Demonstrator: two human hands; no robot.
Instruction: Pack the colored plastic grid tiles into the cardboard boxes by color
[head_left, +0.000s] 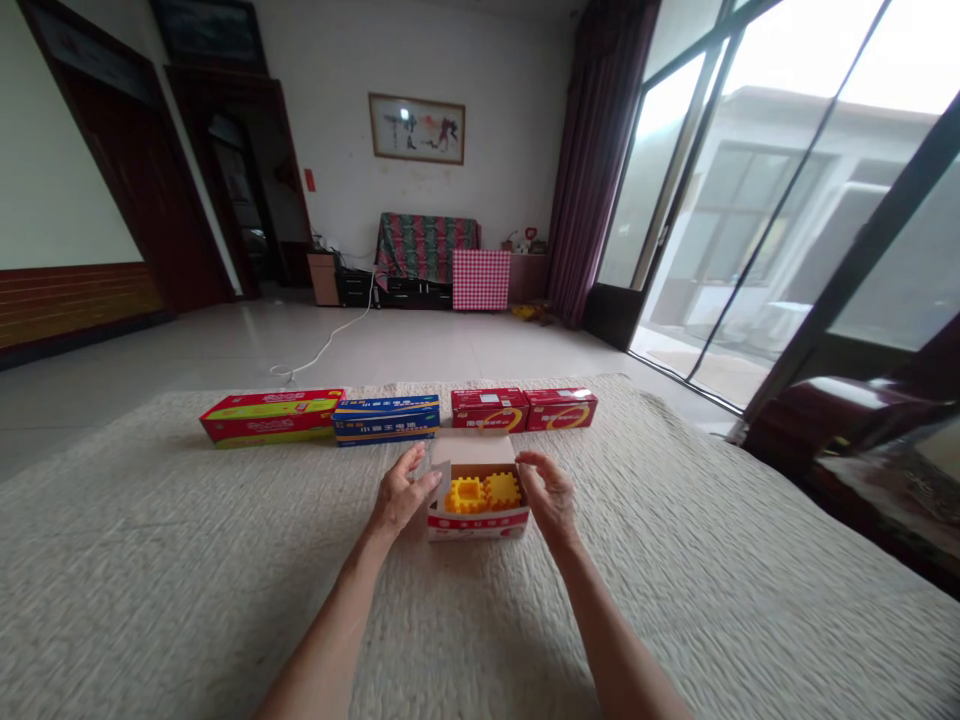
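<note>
An opened cardboard box (pixel 478 531) with a red and white front sits before me, its lid raised at the back. Inside lie yellow plastic blocks (pixel 502 490) with toothed edges; one has a square hollow. My left hand (pixel 403 492) is at the box's left side, fingers apart, thumb close to the raised side flap (pixel 442 482). On the right side, my right hand (pixel 551 493) has its fingers curved apart near the box's upper corner. Neither hand holds anything that I can see. Whether the fingertips touch the cardboard, I cannot tell.
Behind the open box stand a red and green box (pixel 274 417), a blue box (pixel 386 419) and two dark red boxes (pixel 489 411) in a row. All rest on a cream woven cover (pixel 225 560). A white cable (pixel 330 340) trails over the tiled floor beyond. Glass doors are at right.
</note>
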